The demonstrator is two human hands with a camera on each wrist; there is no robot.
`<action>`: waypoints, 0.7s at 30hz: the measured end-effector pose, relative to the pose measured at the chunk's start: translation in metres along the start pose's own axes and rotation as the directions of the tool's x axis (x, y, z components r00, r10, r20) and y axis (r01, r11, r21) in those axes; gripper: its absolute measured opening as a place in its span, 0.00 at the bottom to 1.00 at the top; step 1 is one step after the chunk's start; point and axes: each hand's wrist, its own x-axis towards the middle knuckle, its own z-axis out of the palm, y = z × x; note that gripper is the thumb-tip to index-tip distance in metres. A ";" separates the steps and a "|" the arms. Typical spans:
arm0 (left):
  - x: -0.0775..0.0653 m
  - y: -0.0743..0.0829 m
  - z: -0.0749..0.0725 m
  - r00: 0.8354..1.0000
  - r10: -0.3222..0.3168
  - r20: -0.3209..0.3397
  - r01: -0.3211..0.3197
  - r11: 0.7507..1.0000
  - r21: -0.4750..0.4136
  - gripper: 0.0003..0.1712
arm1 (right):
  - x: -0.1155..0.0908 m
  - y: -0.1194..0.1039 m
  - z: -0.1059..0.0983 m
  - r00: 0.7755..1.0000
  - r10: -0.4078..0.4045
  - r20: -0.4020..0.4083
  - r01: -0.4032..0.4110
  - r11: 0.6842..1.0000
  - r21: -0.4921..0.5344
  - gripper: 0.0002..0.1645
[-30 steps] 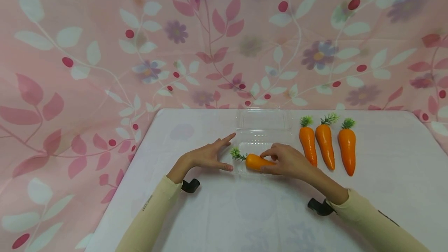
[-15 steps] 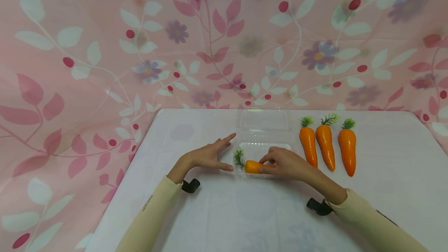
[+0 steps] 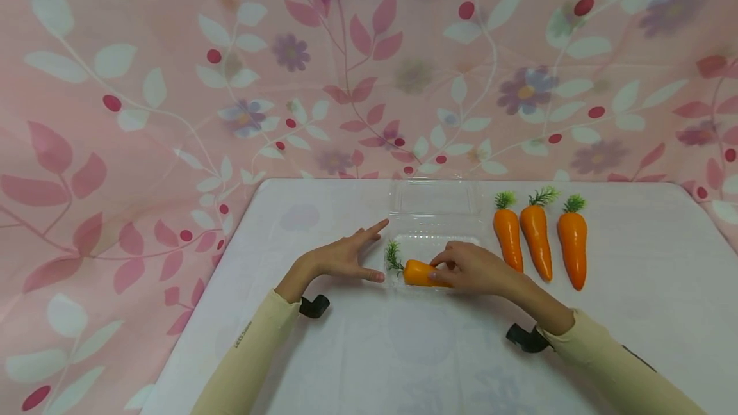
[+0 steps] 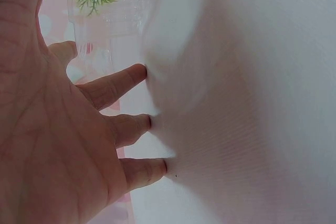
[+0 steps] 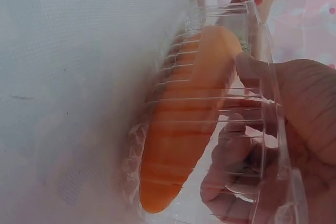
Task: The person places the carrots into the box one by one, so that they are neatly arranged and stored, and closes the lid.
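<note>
An orange toy carrot (image 3: 419, 273) with a green leafy top (image 3: 394, 256) lies sideways in the near half of a clear plastic clamshell box (image 3: 432, 242). My right hand (image 3: 475, 268) pinches it near the middle, thumb on the near side and index finger bent over the top. In the right wrist view, the carrot (image 5: 181, 124) shows through the ribbed wall, with the thumb against its thick end and the other fingers curled behind. My left hand (image 3: 343, 256) is spread at the box's left edge, holding nothing; its fingertips stand at the cloth in the left wrist view.
To the right of the box lie three more toy carrots, a left one (image 3: 507, 239), a middle one (image 3: 536, 242) and a right one (image 3: 572, 248), leaves pointing away. The box lid (image 3: 435, 198) lies folded back. A pink floral curtain (image 3: 369, 69) hangs behind the white-covered table (image 3: 346, 351).
My right hand has lowered the carrot slightly toward the near side of the box, and its leafy top has swung in from over the left edge. The left hand has stayed still.
</note>
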 end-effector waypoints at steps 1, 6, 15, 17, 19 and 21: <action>0.000 0.000 0.000 1.000 -0.001 0.000 0.001 1.000 -0.002 0.65 | 0.000 0.000 0.000 1.000 0.010 -0.009 -0.010 1.000 0.000 0.18; -0.001 0.001 0.000 1.000 -0.006 0.000 0.006 1.000 -0.004 0.65 | -0.002 0.000 -0.006 0.999 0.019 -0.050 -0.019 1.000 0.013 0.20; -0.001 0.001 0.000 1.000 -0.004 0.004 0.004 1.000 0.002 0.66 | -0.007 0.007 -0.016 0.991 0.000 -0.131 0.008 0.998 0.062 0.19; -0.001 0.001 0.000 1.000 -0.006 0.004 0.006 1.000 0.003 0.66 | -0.009 0.010 -0.019 0.989 -0.005 -0.146 0.015 0.998 0.067 0.17; -0.001 0.001 0.000 1.000 -0.007 0.005 0.007 1.000 0.005 0.65 | -0.011 0.012 -0.021 0.987 0.000 -0.159 0.012 0.997 0.075 0.17; 0.000 0.000 0.000 1.000 -0.008 0.005 0.008 1.000 0.007 0.66 | -0.014 0.014 -0.025 0.985 0.010 -0.173 0.004 0.997 0.083 0.17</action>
